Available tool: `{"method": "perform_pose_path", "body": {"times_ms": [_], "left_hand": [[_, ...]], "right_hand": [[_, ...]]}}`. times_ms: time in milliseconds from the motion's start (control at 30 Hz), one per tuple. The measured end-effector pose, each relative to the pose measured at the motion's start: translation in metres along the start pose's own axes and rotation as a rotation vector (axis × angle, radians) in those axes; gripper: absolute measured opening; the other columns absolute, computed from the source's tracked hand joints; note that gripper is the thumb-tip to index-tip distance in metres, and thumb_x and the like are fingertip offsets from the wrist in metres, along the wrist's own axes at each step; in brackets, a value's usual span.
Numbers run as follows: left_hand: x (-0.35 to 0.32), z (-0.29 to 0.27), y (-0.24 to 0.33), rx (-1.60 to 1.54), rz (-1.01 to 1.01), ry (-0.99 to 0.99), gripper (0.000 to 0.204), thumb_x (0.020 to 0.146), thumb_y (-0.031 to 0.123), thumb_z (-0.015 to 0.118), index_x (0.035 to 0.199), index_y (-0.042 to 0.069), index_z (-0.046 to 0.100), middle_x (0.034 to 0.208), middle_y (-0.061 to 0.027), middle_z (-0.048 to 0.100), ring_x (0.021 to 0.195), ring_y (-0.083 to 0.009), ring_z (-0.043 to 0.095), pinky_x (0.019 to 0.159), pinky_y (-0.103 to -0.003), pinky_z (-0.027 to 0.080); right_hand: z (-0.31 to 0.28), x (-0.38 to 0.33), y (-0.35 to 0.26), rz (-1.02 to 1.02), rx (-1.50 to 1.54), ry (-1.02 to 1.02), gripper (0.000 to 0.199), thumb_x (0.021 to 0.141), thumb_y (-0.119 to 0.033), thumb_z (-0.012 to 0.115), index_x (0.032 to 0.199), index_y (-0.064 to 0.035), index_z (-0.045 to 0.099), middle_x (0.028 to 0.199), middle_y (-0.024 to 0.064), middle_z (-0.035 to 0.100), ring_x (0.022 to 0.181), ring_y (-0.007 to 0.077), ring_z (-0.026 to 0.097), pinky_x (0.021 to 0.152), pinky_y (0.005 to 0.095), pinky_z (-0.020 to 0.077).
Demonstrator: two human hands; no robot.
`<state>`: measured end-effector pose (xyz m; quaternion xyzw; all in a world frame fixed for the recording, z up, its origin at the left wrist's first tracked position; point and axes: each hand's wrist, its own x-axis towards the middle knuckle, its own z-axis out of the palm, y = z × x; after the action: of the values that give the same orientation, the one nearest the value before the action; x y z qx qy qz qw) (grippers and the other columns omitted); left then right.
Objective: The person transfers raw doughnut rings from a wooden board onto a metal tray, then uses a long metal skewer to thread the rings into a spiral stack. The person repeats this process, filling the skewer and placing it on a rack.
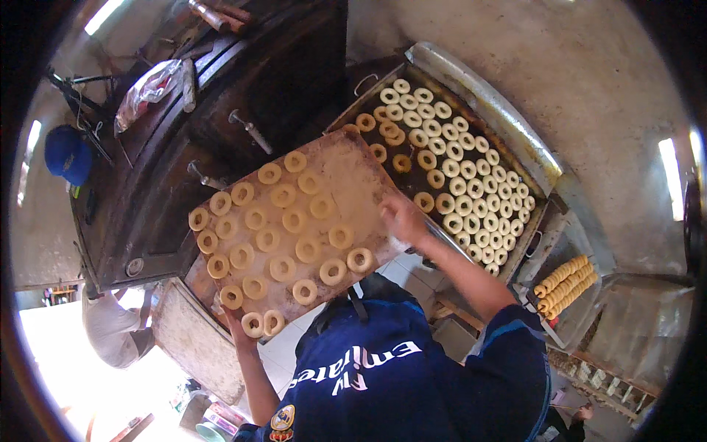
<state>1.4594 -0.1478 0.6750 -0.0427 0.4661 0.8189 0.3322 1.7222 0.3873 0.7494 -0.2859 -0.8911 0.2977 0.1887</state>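
Observation:
A flat brown board tilts in front of me, dusted with flour. Several pale dough rings lie over most of it, leaving bare wood toward its far right. My left hand grips the near left corner, next to two dough rings at the edge. My right hand is closed at the right edge of the board, its fingers curled and partly hidden. Past the board is a large dark metal baking tray filled with several rows of dough rings; its near left part lies behind the board.
A dark oven-like metal body with handles stands at the left, bearing a plastic bag. A blue cap hangs at far left. Golden ring stacks sit at the right. Another person is at lower left.

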Motion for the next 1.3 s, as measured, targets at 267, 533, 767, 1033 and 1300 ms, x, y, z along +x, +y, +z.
{"method": "perform_pose_path", "body": {"times_ms": [267,533,767,1033,1300], "left_hand": [[0.000,0.031,0.004,0.056,0.010,0.029,0.085,0.113,0.073,0.045,0.176,0.017,0.032,0.176,-0.0072,0.042,0.156,-0.0326,0.049,0.125,-0.051,0.048],[-0.008,0.025,0.016,-0.038,-0.045,0.000,0.086,0.114,0.072,0.042,0.177,0.015,0.029,0.180,-0.0073,0.036,0.161,-0.0299,0.041,0.129,-0.049,0.042],[-0.009,0.029,0.008,0.025,0.020,-0.043,0.084,0.115,0.070,0.041,0.177,0.015,0.029,0.180,-0.0062,0.036,0.159,-0.0292,0.043,0.128,-0.046,0.043],[-0.003,0.037,0.002,-0.020,0.011,-0.003,0.087,0.114,0.071,0.043,0.178,0.013,0.028,0.182,-0.0080,0.033,0.165,-0.0301,0.036,0.132,-0.049,0.036],[-0.008,0.041,0.010,-0.043,-0.039,0.026,0.088,0.113,0.074,0.042,0.177,0.016,0.026,0.181,-0.0073,0.033,0.162,-0.0321,0.041,0.130,-0.052,0.042]], "right_hand": [[0.044,-0.063,-0.056,0.111,0.129,-0.069,0.032,0.086,-0.012,0.079,0.110,-0.0062,0.059,0.105,0.0188,0.067,0.108,0.0417,0.066,0.089,0.0552,0.0535],[-0.021,0.071,0.061,0.145,-0.115,0.291,0.040,0.087,-0.001,0.076,0.123,-0.0051,0.058,0.113,0.0188,0.070,0.109,0.0433,0.069,0.092,0.0532,0.0544],[0.029,0.050,0.007,-0.045,-0.005,0.301,0.033,0.094,-0.009,0.075,0.125,-0.0026,0.064,0.121,0.0234,0.068,0.114,0.0456,0.065,0.098,0.0579,0.0524],[0.090,-0.007,-0.074,0.065,0.077,0.108,0.031,0.091,-0.014,0.078,0.115,-0.0059,0.061,0.105,0.0210,0.069,0.100,0.0449,0.069,0.085,0.0520,0.0543],[-0.007,0.081,0.044,0.095,-0.202,0.267,0.045,0.083,-0.003,0.081,0.119,-0.0103,0.055,0.116,0.0182,0.066,0.109,0.0444,0.066,0.091,0.0550,0.0540]]}}
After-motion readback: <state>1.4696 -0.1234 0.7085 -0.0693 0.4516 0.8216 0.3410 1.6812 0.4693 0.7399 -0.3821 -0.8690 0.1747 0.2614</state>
